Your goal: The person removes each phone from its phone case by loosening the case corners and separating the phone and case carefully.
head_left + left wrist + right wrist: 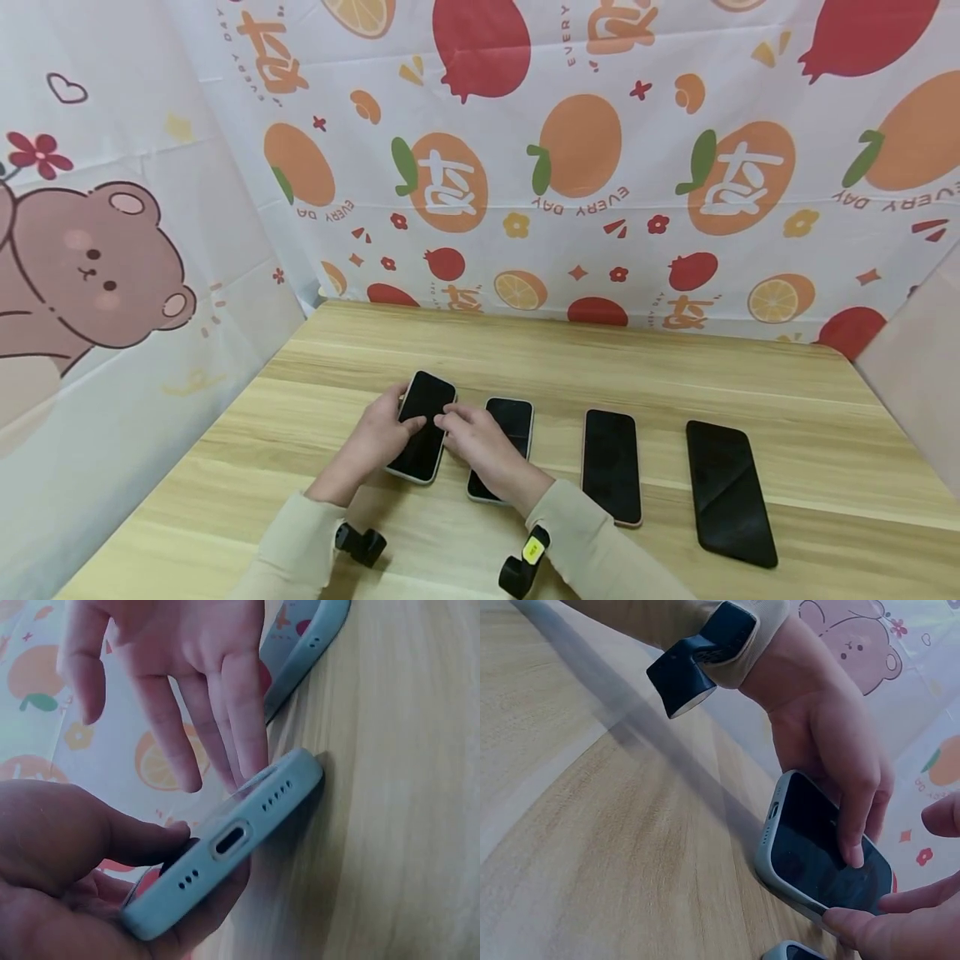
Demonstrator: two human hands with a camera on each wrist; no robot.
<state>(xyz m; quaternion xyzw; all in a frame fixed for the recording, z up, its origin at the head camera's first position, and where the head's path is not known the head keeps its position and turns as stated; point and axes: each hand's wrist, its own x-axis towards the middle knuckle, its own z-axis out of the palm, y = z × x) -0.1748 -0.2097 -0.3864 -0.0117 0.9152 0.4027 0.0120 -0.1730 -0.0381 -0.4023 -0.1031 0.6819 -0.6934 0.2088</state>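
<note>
My left hand (pixel 377 433) grips a smartphone (pixel 429 397) in a pale green case, thumb over the dark screen and fingers beneath. In the left wrist view the bottom edge of the case (pixel 225 844) faces the camera, and the phone is tilted with one side near the table. My right hand (pixel 483 446) is at the phone's right edge, its fingers (pixel 855 922) extended and touching there. Below the right hand lies a second smartphone (pixel 512 414) in a light case, partly covered by that hand and wrist.
Farther right on the wooden table (pixel 555 354) lie a third smartphone (pixel 611 467) and a larger black phone (pixel 731 492), screens up. A fruit-print cloth (pixel 517 183) hangs behind the table, and a bear-print cloth (pixel 97 267) at the left.
</note>
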